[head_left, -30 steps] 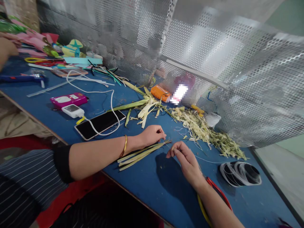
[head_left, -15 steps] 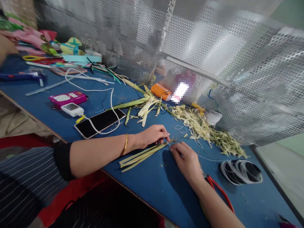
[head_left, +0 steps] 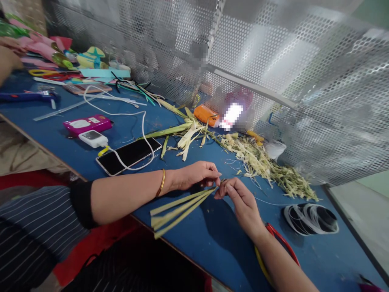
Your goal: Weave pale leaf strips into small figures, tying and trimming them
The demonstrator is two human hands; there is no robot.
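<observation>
My left hand (head_left: 199, 175), with a gold bangle on its wrist, pinches the upper end of a small bundle of pale green leaf strips (head_left: 178, 208). The bundle fans out toward me, lifted a little off the blue table (head_left: 194, 243). My right hand (head_left: 240, 198) pinches the same end of the bundle from the other side, fingertips almost touching the left hand's. A thin clear line (head_left: 269, 202) runs from there to the spool of clear line (head_left: 311, 219) at the right.
A heap of leaf scraps (head_left: 267, 166) and longer leaves (head_left: 182, 136) lies behind my hands. A phone (head_left: 129, 155) on a white cable, a pink device (head_left: 88, 123) and an orange box (head_left: 206, 115) are at left. Perforated metal screens (head_left: 273, 61) wall the far side. Another person's hand (head_left: 7, 63) is far left.
My right hand moved up to meet the left at the end of the leaf strips. Both hands lifted that end, and the strips swung toward me and fanned out.
</observation>
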